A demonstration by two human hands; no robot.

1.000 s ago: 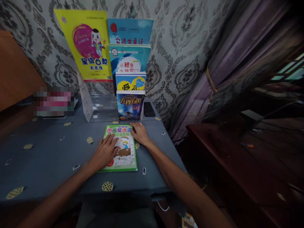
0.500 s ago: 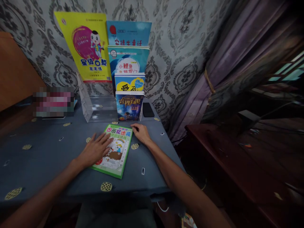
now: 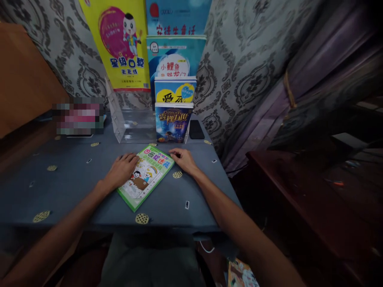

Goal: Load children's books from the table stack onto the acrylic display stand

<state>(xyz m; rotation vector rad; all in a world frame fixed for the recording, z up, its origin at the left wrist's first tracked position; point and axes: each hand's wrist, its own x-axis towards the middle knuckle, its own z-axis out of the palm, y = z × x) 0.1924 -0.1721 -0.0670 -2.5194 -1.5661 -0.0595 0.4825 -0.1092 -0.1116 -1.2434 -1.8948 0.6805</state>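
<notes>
Left hand (image 3: pixel 119 170) steadied angled book (image 3: pixel 143 184), fingers together; right hand (image 3: pixel 184 160) at corner, couldn't tell if pinching. Turning needed light pressure.

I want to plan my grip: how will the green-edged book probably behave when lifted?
The green-edged book looks thin, so it is probably light and may bend a little. Its smooth-looking cover could be slippery. Lying flat, it seems unlikely to roll.

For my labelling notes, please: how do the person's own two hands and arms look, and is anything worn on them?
The left hand and right hand are bare, without gloves. Both forearms show no sleeve, watch or bracelet. Nails or thin rings: too blurred to tell.
</notes>
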